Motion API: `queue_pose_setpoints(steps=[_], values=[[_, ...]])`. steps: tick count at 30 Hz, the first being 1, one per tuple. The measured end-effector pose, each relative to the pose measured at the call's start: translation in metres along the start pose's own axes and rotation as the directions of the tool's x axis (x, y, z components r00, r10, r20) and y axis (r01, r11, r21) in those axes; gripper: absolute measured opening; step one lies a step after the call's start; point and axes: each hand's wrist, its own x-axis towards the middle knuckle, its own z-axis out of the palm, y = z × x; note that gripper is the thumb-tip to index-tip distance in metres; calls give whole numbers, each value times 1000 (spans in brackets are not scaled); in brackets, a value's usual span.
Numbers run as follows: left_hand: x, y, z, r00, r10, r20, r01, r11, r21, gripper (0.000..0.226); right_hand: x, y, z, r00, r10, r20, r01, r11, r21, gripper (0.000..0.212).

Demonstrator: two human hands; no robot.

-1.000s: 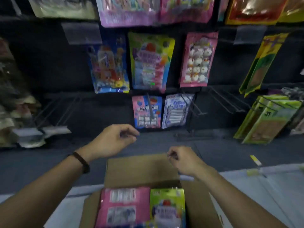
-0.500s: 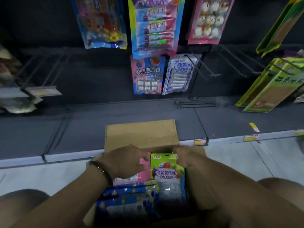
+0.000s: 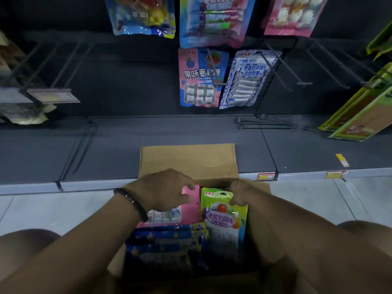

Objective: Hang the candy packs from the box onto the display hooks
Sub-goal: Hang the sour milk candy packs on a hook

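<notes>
Box: the cardboard box (image 3: 186, 162) sat on the floor against the dark shelf base (image 3: 148, 141), its far flap leaning open over the base.
Green pack: the green pack (image 3: 224, 211) stood in the box's right half, printed face toward the camera.
Long axis: it ran near to far, with the hang-hole end pointing at the shelf.
Right hand: the right hand (image 3: 241, 194) pinched the green pack's top right corner with curled fingers.
Left hand: the left hand (image 3: 167, 189) lay over the pink pack (image 3: 192, 204), fingertips at its top edge; whether it gripped could not be told.
Pink pack: it lay just left of the green pack, touching it.
Blue packs: the blue packs (image 3: 165, 245) were stacked nearer the person.
Hooks: bare display hooks (image 3: 304, 83) jutted out right of two hung packs (image 3: 201, 77).
</notes>
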Motion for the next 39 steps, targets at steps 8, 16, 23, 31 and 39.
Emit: queue_pose_setpoints(steps=[8, 16, 23, 31, 39], values=[[-13, 2, -6, 1000, -6, 15, 5, 999, 41, 39, -66, 2, -44, 976, -200, 89, 196, 979, 54, 39], [-21, 0, -16, 992, -96, -88, 85, 989, -120, 85, -190, 38, -134, 887, -434, -158, 455, 760, 464, 14], [-21, 15, -16, 963, -34, -268, -171, 692, -701, 35, -214, 35, -142, 774, -402, -490, 622, 336, 707, 16], [-25, 47, -9, 724, -126, -678, -257, 863, -435, 103, -220, 6, -163, 843, -110, -526, 525, -38, 850, 17], [-18, 59, 4, 514, -109, -851, -305, 904, -300, 44, -235, -32, -176, 835, -153, -529, 480, -269, 835, 25]])
